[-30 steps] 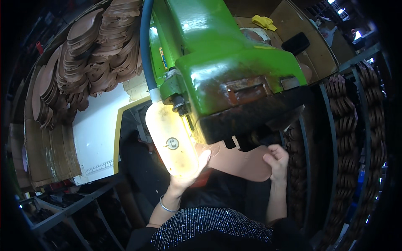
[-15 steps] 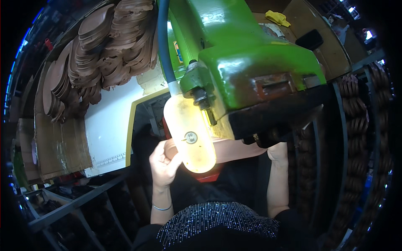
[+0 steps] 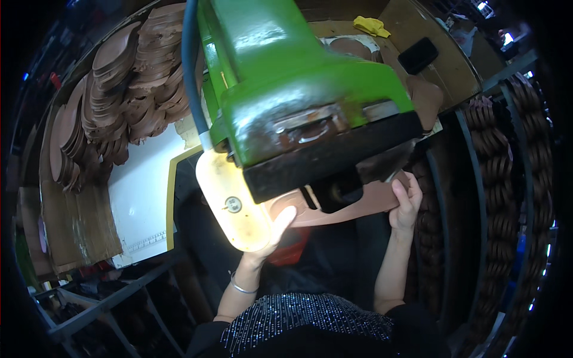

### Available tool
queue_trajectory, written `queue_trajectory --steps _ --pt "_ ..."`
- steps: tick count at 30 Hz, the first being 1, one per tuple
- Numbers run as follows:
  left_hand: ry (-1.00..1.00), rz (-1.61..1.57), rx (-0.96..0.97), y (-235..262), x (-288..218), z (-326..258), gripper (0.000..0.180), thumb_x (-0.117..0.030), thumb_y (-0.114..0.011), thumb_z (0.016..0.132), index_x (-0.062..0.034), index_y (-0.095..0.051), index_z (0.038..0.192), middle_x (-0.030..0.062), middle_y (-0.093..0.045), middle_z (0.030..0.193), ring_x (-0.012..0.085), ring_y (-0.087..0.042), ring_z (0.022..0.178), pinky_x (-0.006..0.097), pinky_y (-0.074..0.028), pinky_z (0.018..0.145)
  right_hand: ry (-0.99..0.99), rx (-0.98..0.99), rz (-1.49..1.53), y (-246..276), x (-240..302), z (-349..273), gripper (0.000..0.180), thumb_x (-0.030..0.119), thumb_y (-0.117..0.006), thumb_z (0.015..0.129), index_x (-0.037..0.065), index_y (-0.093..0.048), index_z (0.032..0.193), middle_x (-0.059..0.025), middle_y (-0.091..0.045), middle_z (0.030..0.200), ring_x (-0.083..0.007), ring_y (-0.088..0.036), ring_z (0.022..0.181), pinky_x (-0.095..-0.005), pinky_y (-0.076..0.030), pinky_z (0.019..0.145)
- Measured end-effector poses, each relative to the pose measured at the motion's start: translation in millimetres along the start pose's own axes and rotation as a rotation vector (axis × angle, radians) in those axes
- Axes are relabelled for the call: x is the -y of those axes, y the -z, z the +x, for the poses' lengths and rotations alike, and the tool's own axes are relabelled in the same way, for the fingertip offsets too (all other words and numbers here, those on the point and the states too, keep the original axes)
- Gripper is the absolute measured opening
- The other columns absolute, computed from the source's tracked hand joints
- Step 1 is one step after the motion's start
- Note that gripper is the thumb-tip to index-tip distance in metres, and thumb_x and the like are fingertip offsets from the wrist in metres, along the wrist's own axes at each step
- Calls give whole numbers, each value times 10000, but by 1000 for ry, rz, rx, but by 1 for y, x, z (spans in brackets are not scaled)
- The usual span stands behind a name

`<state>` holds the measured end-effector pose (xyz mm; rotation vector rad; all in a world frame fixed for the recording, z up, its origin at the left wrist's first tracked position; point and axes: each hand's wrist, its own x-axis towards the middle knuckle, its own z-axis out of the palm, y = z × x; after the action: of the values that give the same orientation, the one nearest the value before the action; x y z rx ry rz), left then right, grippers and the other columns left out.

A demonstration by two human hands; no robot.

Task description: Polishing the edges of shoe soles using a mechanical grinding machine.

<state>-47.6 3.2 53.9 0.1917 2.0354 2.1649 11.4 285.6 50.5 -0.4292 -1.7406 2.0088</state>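
Note:
A brown shoe sole (image 3: 361, 210) lies crosswise between my hands under the head of a green machine (image 3: 334, 83). My left hand (image 3: 279, 231) grips its left end, thumb on top; a glowing oval lamp (image 3: 230, 203) hides most of those fingers. At the other end my right hand (image 3: 407, 201) is closed on the sole, its fingers curled over the edge. The machine's dark lower part covers the middle of the sole's far edge, so I cannot tell whether it touches the sole.
Stacked brown soles (image 3: 113, 77) fill a cardboard box (image 3: 77, 230) at the far left. A white board with a yellow edge (image 3: 140, 197) lies beside it. At the far right are a black phone (image 3: 418, 55) and a yellow cloth (image 3: 371, 25). Racks of soles (image 3: 486, 161) stand to the right.
The view has shifted, so the machine and lamp appear farther left. My left hand has moved right along the sole, and my right fingers now show over its right end.

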Motion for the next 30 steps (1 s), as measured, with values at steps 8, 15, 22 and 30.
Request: queue_trajectory --steps 8,15,22,30 --pt "-24 -342 -196 68 18 -27 411 -42 -619 791 72 -477 1159 113 -603 1059 151 -599 946 271 -472 842 -75 68 95 -79 -6 -14 169 77 -631 802 -19 -563 923 -48 -611 830 -68 -554 728 -213 -461 675" --pt "132 -287 -240 128 16 -60 352 -62 -688 762 28 -517 1057 116 -616 1001 154 -593 913 275 -452 861 30 334 162 -127 -8 -31 189 70 -662 813 -30 -590 955 -53 -643 863 -86 -592 778 -220 -478 712" --pt "63 -167 -272 123 28 -74 299 105 -624 754 23 -564 1036 115 -624 976 157 -605 890 247 -487 797 21 495 -110 -106 -25 -28 196 29 -688 803 -26 -602 970 -40 -635 844 -82 -591 753 -216 -488 713" --pt "-95 -122 -135 96 37 -51 332 92 -655 759 26 -564 1071 88 -616 1063 165 -590 999 292 -453 911 -14 359 61 -69 -32 -22 210 24 -677 814 -15 -589 1001 -51 -624 888 -92 -585 791 -213 -486 721"
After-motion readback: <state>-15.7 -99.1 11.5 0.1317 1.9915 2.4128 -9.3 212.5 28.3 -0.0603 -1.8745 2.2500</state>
